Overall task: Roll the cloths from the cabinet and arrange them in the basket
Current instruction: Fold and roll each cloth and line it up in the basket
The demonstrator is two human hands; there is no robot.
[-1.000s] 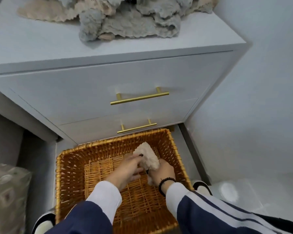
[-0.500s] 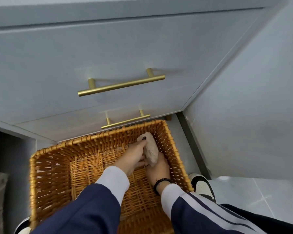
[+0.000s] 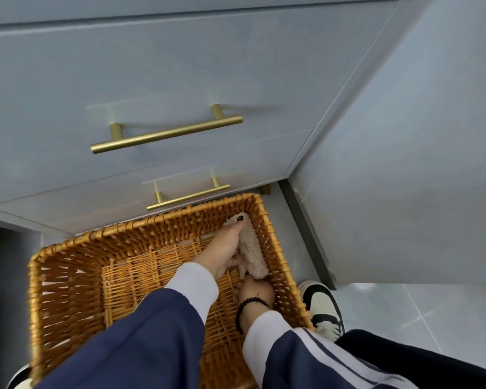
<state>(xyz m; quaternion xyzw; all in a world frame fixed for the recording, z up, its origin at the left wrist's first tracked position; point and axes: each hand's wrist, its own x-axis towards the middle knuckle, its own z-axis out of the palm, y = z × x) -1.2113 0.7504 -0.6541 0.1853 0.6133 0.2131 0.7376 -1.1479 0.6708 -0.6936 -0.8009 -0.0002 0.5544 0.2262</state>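
Rolled cloth [image 3: 251, 249] lengthwise along basket [image 3: 68, 265] right wall (seemingly flat).

Floor [image 3: 446, 310]: pale grey glossy tiles w/ thin grout lines, visible at right. On it: wicker basket [image 3: 68, 276], orange-brown, rectangular, sitting just in front of the grey cabinet [image 3: 152, 80], its far rim close to the bottom drawer. Black-and-white sneaker [image 3: 324, 307] on the tiles, just beside basket's right wall. Another shoe [image 3: 17, 381] partly seen at basket's left near corner.
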